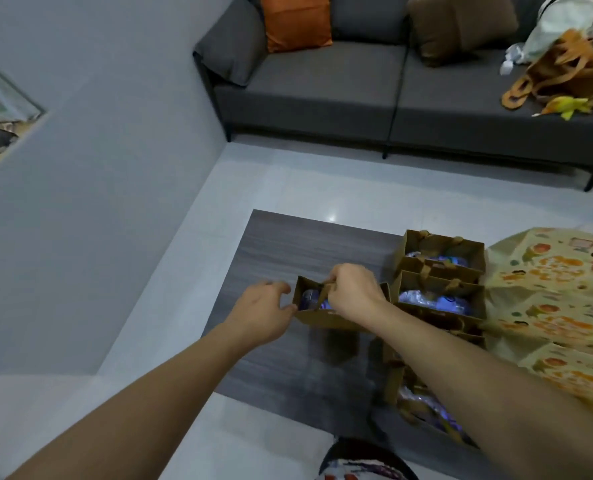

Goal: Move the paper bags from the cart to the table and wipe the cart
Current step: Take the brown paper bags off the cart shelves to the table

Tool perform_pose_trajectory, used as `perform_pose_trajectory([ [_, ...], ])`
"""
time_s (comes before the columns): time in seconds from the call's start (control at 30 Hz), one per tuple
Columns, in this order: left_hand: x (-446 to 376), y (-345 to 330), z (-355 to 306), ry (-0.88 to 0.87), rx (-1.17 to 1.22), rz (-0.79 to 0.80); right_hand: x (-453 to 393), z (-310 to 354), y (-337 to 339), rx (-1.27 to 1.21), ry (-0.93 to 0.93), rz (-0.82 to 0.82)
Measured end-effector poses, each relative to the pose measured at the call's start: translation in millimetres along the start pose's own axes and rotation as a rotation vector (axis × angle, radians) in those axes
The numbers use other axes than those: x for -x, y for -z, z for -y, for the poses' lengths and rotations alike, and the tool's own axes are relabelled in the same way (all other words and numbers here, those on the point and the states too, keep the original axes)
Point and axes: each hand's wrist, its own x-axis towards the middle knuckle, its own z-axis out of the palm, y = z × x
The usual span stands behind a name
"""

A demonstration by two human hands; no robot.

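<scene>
Pale glossy floor tiles surround a dark grey wood-grain surface [281,251], with a dark grey fabric sofa [322,88] at twelve o'clock carrying an orange cushion [296,20] and a brown cushion [461,26]. On the surface, a small brown paper bag [322,315] with blue-wrapped contents sits near the middle. The right hand [352,287] has its grip clamped on that bag's brown handle [324,292]. The left hand [262,311], at the bag's nine o'clock side, has its fingers curled and apart, fingertips touching the bag's edge. At three o'clock of this bag stand more brown paper bags [440,261] in a row, just beside a yellow patterned cloth [558,306] at the surface's right end.
</scene>
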Motion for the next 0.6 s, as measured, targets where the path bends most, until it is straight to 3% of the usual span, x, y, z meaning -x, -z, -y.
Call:
perform_pose_trajectory([
  [0.27, -87.9, -4.0, -15.6, 0.044, 0.069, 0.034, -123.3, -36.1, 27.0, 0.009, -0.031, 0.004],
  [0.6, -112.8, -29.3, 9.4, 0.153, 0.076, 0.136, -199.4, -74.7, 23.2, -0.032, -0.127, -0.054],
])
